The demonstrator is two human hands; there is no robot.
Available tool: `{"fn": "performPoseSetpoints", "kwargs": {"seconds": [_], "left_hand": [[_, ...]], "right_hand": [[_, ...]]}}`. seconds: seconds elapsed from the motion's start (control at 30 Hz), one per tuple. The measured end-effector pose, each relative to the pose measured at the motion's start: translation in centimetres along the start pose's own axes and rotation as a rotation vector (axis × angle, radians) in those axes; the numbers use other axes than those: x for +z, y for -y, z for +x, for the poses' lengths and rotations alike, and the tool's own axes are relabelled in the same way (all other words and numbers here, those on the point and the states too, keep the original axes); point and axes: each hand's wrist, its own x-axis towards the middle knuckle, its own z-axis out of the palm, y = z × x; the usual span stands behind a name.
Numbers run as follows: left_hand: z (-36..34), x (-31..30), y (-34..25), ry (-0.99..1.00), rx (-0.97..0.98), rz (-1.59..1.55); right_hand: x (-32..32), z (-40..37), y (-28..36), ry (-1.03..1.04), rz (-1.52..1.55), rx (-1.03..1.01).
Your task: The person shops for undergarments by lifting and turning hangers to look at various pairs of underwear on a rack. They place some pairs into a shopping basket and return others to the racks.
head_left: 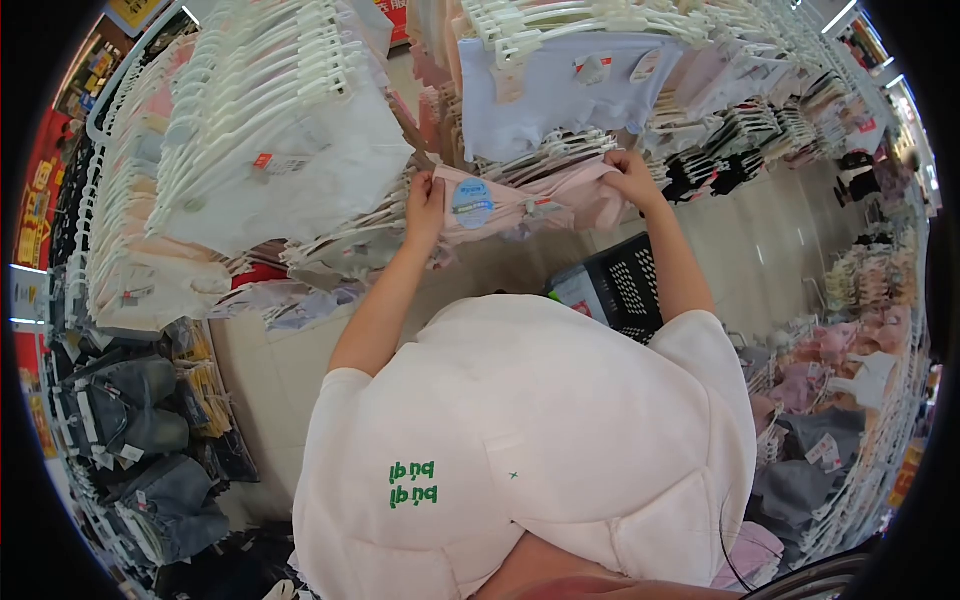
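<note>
Now I see left hand [425,208] and right hand [632,178] each clamped on garment [520,205] ends; basket [628,285] near right.

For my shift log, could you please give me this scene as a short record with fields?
setting: shop aisle, racks of garments on white plastic hangers
left hand: grips one end of a pink fabric garment
right hand: grips the other end of it
label: round blue paper tag on the garment, near the left hand
above: pale blue fabric garment hanging on the rack
below: black perforated plastic basket, under the right forearm
</note>
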Motion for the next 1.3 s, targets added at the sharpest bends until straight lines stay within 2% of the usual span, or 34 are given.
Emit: {"fn": "performPoseSetpoints", "kwargs": {"seconds": [0.07,0.1,0.13,0.17,0.2,0.27,0.3,0.37,0.47,0.6,0.67,0.8,0.87,0.93,1.0,1.07,1.2,1.27,1.3], "left_hand": [[0.2,-0.8,-1.4,-0.021,-0.086,-0.028],[0.3,-1.4,-2.1,-0.026,-0.079,-0.024],[0.2,-2.0,-2.8,-0.040,-0.199,-0.152],[0.0,-2.6,-3.4,-0.055,-0.323,-0.282],[-0.3,-3.2,-4.6,-0.062,-0.326,-0.279],[-1.2,-4.4,-7.3,0.055,-0.541,-0.611],[-1.6,-4.9,-8.2,0.053,-0.550,-0.610],[-2.1,-6.0,-9.6,0.122,-0.702,-0.800],[-2.5,-7.2,-10.8,0.092,-0.716,-0.867],[-3.2,-8.2,-11.4,0.022,-0.646,-0.808],[-3.5,-9.0,-11.5,0.012,-0.644,-0.816],[-4.3,-9.8,-12.4,-0.016,-0.638,-0.781],[-4.4,-10.4,-12.2,0.071,-0.572,-0.837],[-4.6,-10.8,-12.4,0.069,-0.559,-0.840],[-4.9,-10.8,-12.8,0.078,-0.545,-0.848],[-5.1,-10.8,-13.4,0.014,-0.568,-0.806],[-5.3,-11.7,-12.6,0.036,-0.577,-0.739],[-6.1,-12.2,-12.7,0.220,-0.483,-0.258],[-6.5,-12.4,-13.2,0.220,-0.474,-0.162]], "right_hand": [[-0.3,-1.1,2.4,0.197,0.518,0.201],[-0.4,-1.6,2.9,0.244,0.580,0.182],[-0.3,-2.2,3.9,0.248,0.584,0.176],[-0.2,-2.9,4.8,0.196,0.673,0.192],[0.0,-3.2,5.3,0.143,0.761,0.213],[0.3,-3.6,5.4,0.147,0.835,0.186],[0.4,-3.8,6.3,0.157,0.996,0.237],[0.5,-3.8,6.7,0.224,1.251,0.285],[1.5,-4.1,9.3,0.163,1.330,0.334],[2.2,-3.7,10.8,0.113,1.350,0.348],[2.4,-3.3,10.0,0.227,1.387,0.230],[3.0,-3.3,10.2,0.302,1.368,0.186],[3.4,-3.5,9.9,0.318,1.318,0.124],[3.9,-3.6,9.8,0.340,1.289,0.113],[4.0,-3.8,9.8,0.272,1.257,0.097],[4.2,-3.8,9.6,0.297,1.222,0.072],[4.6,-4.5,10.4,0.294,1.201,0.103],[5.3,-4.8,10.3,0.301,1.142,0.116],[5.8,-5.0,10.1,0.332,0.992,0.105]]}}
